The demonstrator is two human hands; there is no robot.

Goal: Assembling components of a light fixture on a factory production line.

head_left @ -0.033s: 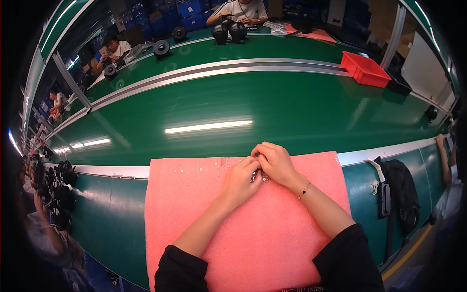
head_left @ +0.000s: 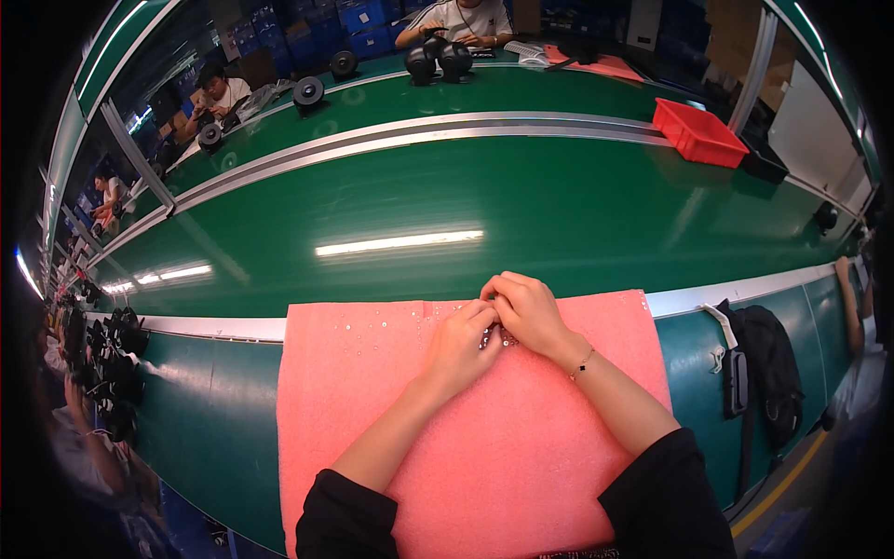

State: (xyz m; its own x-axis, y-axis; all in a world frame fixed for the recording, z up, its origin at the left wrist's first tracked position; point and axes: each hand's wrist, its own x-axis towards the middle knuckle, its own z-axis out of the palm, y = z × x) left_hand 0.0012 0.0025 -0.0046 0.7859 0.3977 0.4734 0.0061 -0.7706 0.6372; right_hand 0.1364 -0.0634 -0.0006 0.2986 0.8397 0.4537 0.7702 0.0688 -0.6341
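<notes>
My left hand [head_left: 460, 343] and my right hand [head_left: 527, 313] meet near the far edge of a pink foam sheet [head_left: 475, 456]. Both sets of fingers are curled and pressed together at the tips. Whatever they pinch is too small or too hidden to make out. A cluster of tiny shiny round pieces [head_left: 507, 340] shows on the foam just under the hands. More of these small metallic bits [head_left: 383, 325] lie scattered across the sheet to the left of my left hand.
Beyond the foam runs a wide green conveyor belt [head_left: 372, 205]. A red bin [head_left: 698, 132] stands at its far right. At the right of my bench lie a black bag [head_left: 771, 363] and a dark box-shaped device [head_left: 736, 382]. Black parts [head_left: 116, 363] crowd the left. Other people sit across the line.
</notes>
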